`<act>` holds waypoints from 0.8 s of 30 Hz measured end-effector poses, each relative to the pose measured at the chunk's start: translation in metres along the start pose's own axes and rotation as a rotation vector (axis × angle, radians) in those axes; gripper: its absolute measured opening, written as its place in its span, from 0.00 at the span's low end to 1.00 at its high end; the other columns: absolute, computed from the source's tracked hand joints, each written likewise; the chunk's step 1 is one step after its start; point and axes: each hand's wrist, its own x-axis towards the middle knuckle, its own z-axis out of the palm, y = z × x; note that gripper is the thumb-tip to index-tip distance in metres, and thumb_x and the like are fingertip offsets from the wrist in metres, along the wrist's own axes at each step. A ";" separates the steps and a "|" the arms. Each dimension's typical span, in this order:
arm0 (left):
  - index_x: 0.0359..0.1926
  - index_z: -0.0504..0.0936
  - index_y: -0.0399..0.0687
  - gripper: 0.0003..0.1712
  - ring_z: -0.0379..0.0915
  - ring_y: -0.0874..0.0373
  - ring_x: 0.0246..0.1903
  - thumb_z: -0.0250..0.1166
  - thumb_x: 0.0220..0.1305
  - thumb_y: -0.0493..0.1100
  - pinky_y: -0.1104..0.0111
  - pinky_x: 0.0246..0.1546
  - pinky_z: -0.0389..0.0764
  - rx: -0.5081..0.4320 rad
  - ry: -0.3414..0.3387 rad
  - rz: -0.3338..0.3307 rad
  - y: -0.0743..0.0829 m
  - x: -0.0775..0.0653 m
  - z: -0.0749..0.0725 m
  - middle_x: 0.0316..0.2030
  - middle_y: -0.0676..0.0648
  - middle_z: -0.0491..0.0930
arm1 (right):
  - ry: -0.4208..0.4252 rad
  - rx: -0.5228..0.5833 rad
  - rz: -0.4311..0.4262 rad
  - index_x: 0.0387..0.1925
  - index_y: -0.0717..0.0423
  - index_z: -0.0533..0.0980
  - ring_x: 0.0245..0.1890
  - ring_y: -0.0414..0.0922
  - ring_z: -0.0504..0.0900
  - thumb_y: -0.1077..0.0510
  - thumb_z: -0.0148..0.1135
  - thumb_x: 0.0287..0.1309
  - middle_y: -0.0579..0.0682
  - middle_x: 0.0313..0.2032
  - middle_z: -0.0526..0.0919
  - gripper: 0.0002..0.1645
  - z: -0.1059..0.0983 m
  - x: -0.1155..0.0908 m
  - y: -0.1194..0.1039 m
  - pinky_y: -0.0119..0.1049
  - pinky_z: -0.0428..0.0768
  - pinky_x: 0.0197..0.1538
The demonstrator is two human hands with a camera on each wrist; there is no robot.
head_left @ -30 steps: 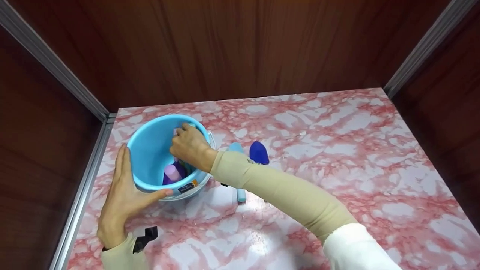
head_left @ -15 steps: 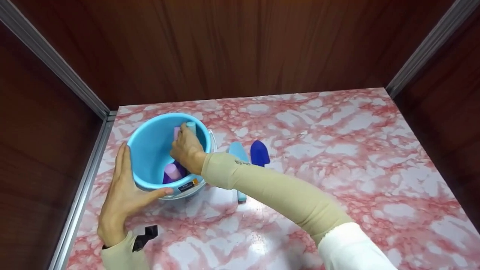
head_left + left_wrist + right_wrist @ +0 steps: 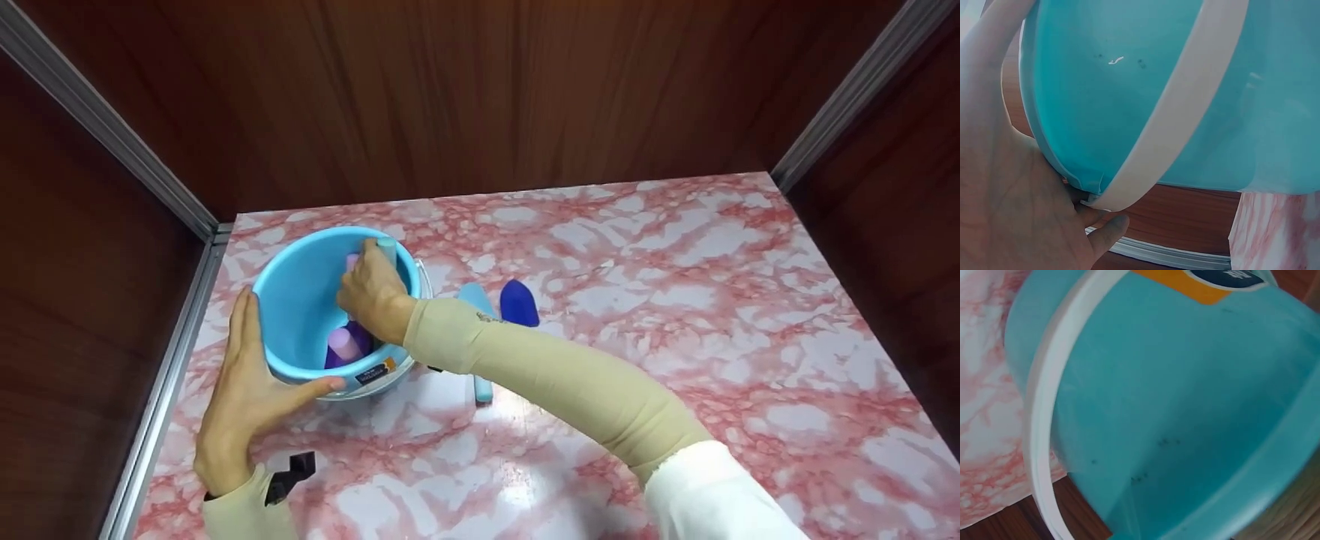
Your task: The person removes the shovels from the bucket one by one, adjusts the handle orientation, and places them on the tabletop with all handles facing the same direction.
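Note:
A light-blue bucket (image 3: 300,292) with a white bail handle (image 3: 1185,101) stands at the left of the table, its mouth facing up. My left hand (image 3: 247,375) spreads against its outer side, fingers straight along the wall and thumb at the rim. My right hand (image 3: 373,289) reaches inside, fingers curled round a turquoise handle (image 3: 386,246) whose end sticks up past the fist. What this handle belongs to is hidden. Beside that hand shows a pink handle (image 3: 352,261); lower in the bucket lies a purple piece with a pink handle (image 3: 343,343).
Right of the bucket lie a light-blue toy shovel (image 3: 476,296), partly under the right forearm, and a dark-blue scoop blade (image 3: 519,304). Dark wood panels (image 3: 480,97) with metal edges enclose the marbled table (image 3: 675,262) at the back and sides.
My right hand has shifted slightly left and up inside the bucket, and the turquoise handle's end shows more above it. My left hand stays in place on the bucket.

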 end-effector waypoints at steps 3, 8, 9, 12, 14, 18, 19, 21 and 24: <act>0.88 0.34 0.60 0.90 0.53 0.33 0.77 0.91 0.38 0.61 0.28 0.70 0.66 -0.011 0.008 0.021 0.000 0.001 -0.001 0.85 0.48 0.41 | 0.015 0.017 0.010 0.65 0.38 0.80 0.44 0.46 0.77 0.45 0.56 0.80 0.45 0.47 0.85 0.19 -0.002 -0.002 0.006 0.44 0.74 0.61; 0.88 0.35 0.60 0.90 0.54 0.34 0.77 0.91 0.37 0.60 0.28 0.70 0.68 -0.021 0.011 0.033 -0.001 0.001 0.000 0.85 0.48 0.42 | 0.049 0.085 0.029 0.63 0.38 0.83 0.48 0.46 0.81 0.49 0.58 0.80 0.45 0.50 0.88 0.17 -0.006 -0.008 0.017 0.48 0.74 0.65; 0.88 0.35 0.60 0.90 0.54 0.34 0.77 0.91 0.38 0.60 0.28 0.69 0.68 -0.023 0.010 0.033 -0.001 0.001 0.001 0.85 0.48 0.42 | 0.055 0.094 0.031 0.63 0.38 0.84 0.48 0.47 0.81 0.50 0.59 0.80 0.45 0.50 0.88 0.17 -0.008 -0.010 0.019 0.48 0.74 0.65; 0.88 0.34 0.62 0.89 0.53 0.33 0.77 0.91 0.38 0.60 0.28 0.69 0.68 -0.019 0.009 0.033 -0.001 0.001 0.001 0.85 0.48 0.41 | 0.072 0.083 0.045 0.64 0.39 0.83 0.50 0.49 0.84 0.49 0.62 0.77 0.47 0.50 0.89 0.19 -0.013 -0.016 0.028 0.51 0.76 0.66; 0.88 0.34 0.62 0.89 0.53 0.34 0.77 0.91 0.38 0.60 0.28 0.69 0.68 -0.018 0.011 0.036 -0.001 0.001 0.001 0.85 0.48 0.42 | 0.081 0.064 0.053 0.64 0.40 0.83 0.51 0.52 0.85 0.48 0.65 0.74 0.48 0.50 0.89 0.21 -0.017 -0.021 0.034 0.54 0.78 0.66; 0.88 0.35 0.61 0.89 0.52 0.36 0.77 0.91 0.38 0.60 0.29 0.69 0.69 -0.016 0.016 0.033 -0.001 0.001 0.000 0.85 0.48 0.43 | 0.106 0.068 0.071 0.67 0.43 0.81 0.54 0.57 0.87 0.44 0.72 0.67 0.51 0.54 0.89 0.29 -0.021 -0.029 0.048 0.60 0.80 0.68; 0.88 0.35 0.60 0.89 0.53 0.36 0.77 0.91 0.38 0.60 0.29 0.69 0.69 -0.018 0.017 0.032 -0.001 0.000 0.000 0.84 0.48 0.43 | 0.110 0.078 0.077 0.67 0.43 0.81 0.54 0.57 0.87 0.43 0.74 0.65 0.52 0.55 0.89 0.31 -0.021 -0.031 0.052 0.60 0.80 0.69; 0.88 0.36 0.60 0.89 0.53 0.37 0.77 0.91 0.37 0.60 0.29 0.69 0.70 -0.019 0.019 0.031 -0.001 0.000 0.000 0.84 0.48 0.45 | 0.120 0.108 0.094 0.68 0.42 0.80 0.55 0.57 0.88 0.42 0.77 0.62 0.52 0.58 0.88 0.35 -0.020 -0.035 0.059 0.61 0.80 0.69; 0.88 0.38 0.59 0.89 0.54 0.37 0.76 0.92 0.36 0.59 0.30 0.69 0.71 -0.027 0.028 0.035 -0.001 0.000 0.001 0.83 0.48 0.46 | 0.125 0.155 0.122 0.68 0.44 0.81 0.54 0.57 0.89 0.44 0.77 0.62 0.53 0.57 0.89 0.33 -0.015 -0.040 0.070 0.62 0.81 0.67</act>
